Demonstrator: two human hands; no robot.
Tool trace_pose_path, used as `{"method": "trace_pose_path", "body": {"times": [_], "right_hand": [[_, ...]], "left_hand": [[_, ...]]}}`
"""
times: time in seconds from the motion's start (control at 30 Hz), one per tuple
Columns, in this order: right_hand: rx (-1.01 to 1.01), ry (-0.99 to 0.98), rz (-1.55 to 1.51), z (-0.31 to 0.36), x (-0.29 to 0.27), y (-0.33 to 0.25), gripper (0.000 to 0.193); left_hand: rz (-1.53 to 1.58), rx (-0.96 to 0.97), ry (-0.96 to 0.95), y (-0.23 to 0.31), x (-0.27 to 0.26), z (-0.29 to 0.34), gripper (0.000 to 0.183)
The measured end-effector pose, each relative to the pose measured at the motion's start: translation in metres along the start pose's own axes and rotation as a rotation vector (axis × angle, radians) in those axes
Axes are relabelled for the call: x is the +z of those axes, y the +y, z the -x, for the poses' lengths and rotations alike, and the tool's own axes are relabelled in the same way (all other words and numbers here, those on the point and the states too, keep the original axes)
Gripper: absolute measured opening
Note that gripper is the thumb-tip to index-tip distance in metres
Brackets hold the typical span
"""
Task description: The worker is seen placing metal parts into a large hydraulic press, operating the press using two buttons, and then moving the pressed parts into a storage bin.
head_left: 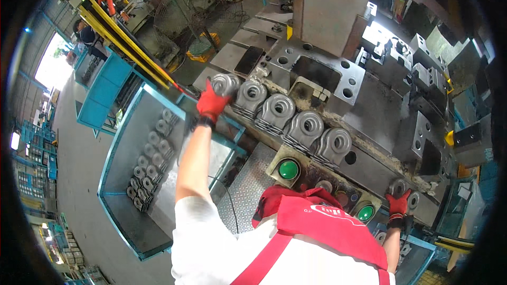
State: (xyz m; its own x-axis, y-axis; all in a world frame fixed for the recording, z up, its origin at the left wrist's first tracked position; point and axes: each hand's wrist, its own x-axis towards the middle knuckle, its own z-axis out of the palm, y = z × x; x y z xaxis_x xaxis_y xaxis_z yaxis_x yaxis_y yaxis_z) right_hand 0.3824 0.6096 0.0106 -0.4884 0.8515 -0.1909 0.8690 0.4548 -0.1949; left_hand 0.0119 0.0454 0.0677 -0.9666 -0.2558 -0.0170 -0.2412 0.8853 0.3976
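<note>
My left hand [213,104], in a red glove, grips a grey metal eye-shaped part [226,83] at the left end of a row on the press bed. Beside it, several stacks of the same ringed parts [306,128] run to the right along the bed's near edge. Far to the right, my right hand [398,203], also red-gloved, has its fingers around another ringed metal part [397,186]. One more such part [413,199] lies right beside that hand. The palms and some fingertips are hidden.
Two green push buttons [289,169] sit on a control box in front of me. A blue-framed metal bin [122,194] at left holds rows of ringed parts. Beyond the row stands a steel die block [317,68]. A fan [179,16] and another person [91,39] are farther back.
</note>
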Motion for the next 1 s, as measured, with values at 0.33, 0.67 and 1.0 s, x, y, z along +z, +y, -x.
{"method": "trace_pose_path", "body": {"times": [0.33, 0.67, 1.0], "right_hand": [[-0.106, -0.17, -0.942, 0.055, -0.043, -0.009, 0.076], [-0.634, -0.161, -0.993, 0.062, -0.146, -0.209, 0.074], [-0.436, 0.262, -0.265, -0.095, -0.184, -0.35, 0.089]], "left_hand": [[-0.118, 0.14, -0.076, -0.012, 0.041, -0.058, 0.086], [0.652, 0.186, 0.129, -0.05, 0.033, -0.06, 0.068], [0.754, -0.072, 0.323, -0.029, 0.026, 0.033, 0.047]]}}
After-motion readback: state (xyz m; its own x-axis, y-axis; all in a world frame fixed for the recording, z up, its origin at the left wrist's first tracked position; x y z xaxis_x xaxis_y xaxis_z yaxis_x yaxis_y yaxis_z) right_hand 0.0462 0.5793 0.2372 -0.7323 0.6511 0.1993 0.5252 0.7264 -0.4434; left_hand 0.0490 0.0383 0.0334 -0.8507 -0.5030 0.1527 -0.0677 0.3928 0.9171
